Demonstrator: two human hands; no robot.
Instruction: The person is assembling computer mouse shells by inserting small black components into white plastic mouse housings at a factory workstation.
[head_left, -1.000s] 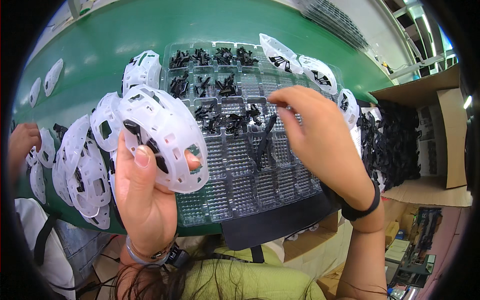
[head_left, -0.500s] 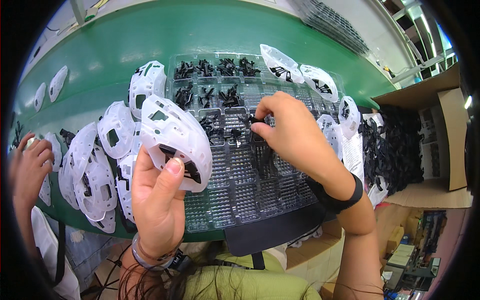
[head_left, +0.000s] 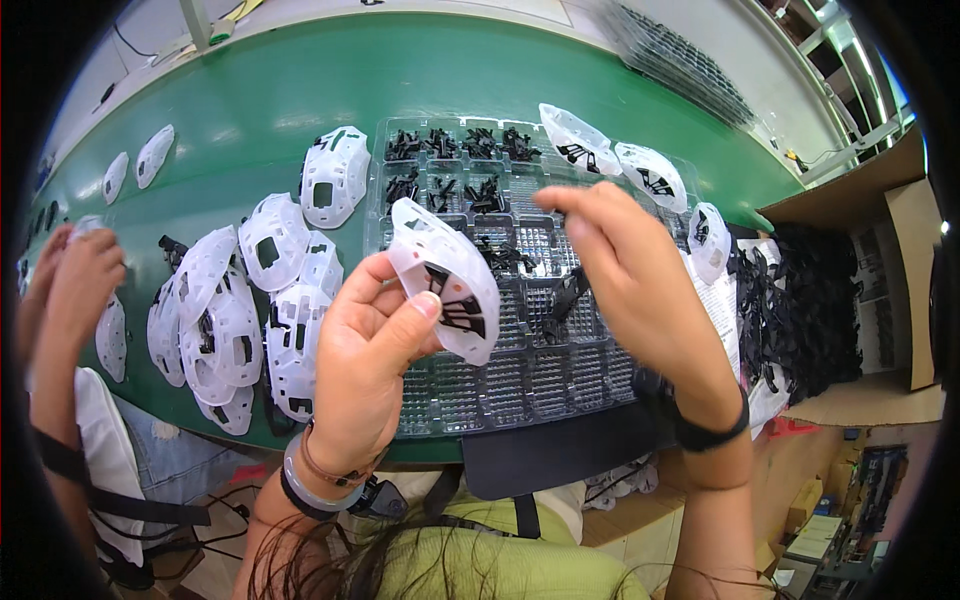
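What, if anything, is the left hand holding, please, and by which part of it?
The left hand holds a white plastic shell by its lower-left edge, with the thumb on the side facing the camera.

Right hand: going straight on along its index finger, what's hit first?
Likely the rightmost black parts in the second row from the far edge of the clear tray; depth unclear, the right hand might pass above.

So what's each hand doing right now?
Left hand: closed, holding a white shell.
Right hand: loosely bent above the clear tray; whether it holds anything cannot be told.
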